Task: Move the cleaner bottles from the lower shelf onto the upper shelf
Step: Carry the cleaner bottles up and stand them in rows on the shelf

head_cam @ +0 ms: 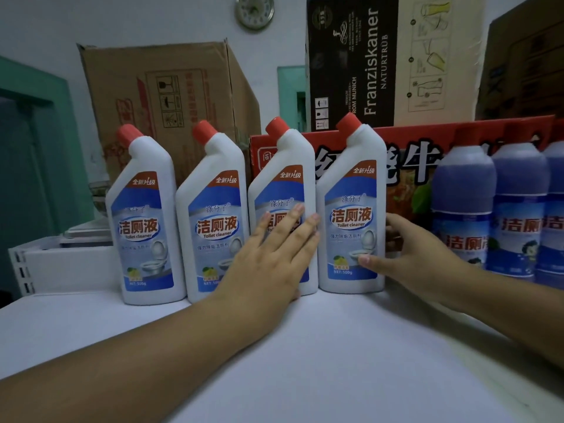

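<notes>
Several white toilet cleaner bottles with red caps stand upright in a row on the white shelf top (pixel 305 346). My left hand (pixel 271 257) lies flat with straight fingers against the front of the third bottle (pixel 282 166). My right hand (pixel 418 254) holds the rightmost white bottle (pixel 351 178), thumb on its label, fingers going round behind its right side. The leftmost bottle (pixel 143 215) and the second bottle (pixel 213 215) stand untouched. The lower shelf is out of view.
Three blue round-topped cleaner bottles (pixel 464 203) stand to the right. Behind the row are a red carton (pixel 406 148), a brown cardboard box (pixel 171 96) and a tall Franziskaner box (pixel 366 56). A white shelf bracket (pixel 21 270) sits at the left.
</notes>
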### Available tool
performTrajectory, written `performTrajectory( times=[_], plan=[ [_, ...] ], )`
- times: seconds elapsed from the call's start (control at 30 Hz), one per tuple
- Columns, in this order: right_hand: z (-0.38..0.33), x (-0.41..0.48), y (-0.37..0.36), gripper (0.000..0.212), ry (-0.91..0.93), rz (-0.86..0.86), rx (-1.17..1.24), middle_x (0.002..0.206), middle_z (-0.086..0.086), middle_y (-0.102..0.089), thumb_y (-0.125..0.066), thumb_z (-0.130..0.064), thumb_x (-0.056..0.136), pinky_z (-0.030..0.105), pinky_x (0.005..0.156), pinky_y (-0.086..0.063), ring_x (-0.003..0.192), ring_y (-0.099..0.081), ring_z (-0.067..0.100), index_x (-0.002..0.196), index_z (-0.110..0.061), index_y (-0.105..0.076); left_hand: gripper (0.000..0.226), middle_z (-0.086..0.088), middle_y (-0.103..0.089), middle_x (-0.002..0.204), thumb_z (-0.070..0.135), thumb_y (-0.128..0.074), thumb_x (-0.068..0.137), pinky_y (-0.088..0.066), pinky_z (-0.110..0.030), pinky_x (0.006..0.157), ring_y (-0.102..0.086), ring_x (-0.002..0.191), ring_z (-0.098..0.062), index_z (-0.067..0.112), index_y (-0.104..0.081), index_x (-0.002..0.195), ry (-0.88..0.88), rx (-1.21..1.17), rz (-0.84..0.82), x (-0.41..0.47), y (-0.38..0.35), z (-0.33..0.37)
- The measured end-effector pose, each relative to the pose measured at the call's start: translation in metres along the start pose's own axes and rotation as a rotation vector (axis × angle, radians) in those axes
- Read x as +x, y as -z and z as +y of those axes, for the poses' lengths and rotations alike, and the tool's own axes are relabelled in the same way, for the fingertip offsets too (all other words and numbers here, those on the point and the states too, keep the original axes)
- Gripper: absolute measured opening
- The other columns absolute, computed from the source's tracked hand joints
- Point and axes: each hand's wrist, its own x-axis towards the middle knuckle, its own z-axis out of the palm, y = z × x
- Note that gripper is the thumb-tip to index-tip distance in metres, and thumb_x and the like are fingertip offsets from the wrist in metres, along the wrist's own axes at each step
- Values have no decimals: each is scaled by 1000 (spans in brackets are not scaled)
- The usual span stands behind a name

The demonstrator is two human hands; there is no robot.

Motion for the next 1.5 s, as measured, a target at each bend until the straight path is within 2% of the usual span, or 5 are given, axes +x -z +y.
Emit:
performTrajectory(
  times=[0.27,0.57,0.8,1.33,1.5],
  plan=[
    [1,2,0,63,35,-27,-82,93,-32,-49,-68,-23,80,8,66,-44,85,-51,-6,135,-35,-39,96,-3,-25,152,34,-82,62,-8,-45,113,18,144,-16,12,-30,140,5,-103,-25,-1,-13,-5],
    [-9,-11,-1,73,-28,-57,-587,136,-3,-52,-52,-43,91,20,81,-45,96,-49,6,148,-27,-9,64,-10,-54,137,41,-57,69,-32,-56,104,-44,132,-31,14,-57,128,18,-175,-49,0,18,3],
    [-27,-80,26,63,-39,-53,-871,142,-5,-44,-48,-52,90,31,102,-41,124,-47,16,145,-29,-27,59,10,1,159,54,-32,94,11,-29,111,12,145,-9,35,-14,148,-55,-525,-240,12,49,23],
    [-3,-321,151,50,-136,487,-765,143,-7,-42,-48,-45,91,29,102,-38,127,-41,11,138,-30,-40,54,17,-25,153,55,-37,91,-23,-26,113,-12,142,0,39,-28,143,-576,-974,-62,25,208,219],
    [77,-428,170,54,-475,435,-780,141,-1,-42,-53,-41,90,30,101,-37,125,-44,17,139,-23,-40,60,8,-32,151,56,-34,90,-20,-24,110,-21,140,-8,30,-32,143,-531,-1031,-301,-10,199,331]
  ],
)
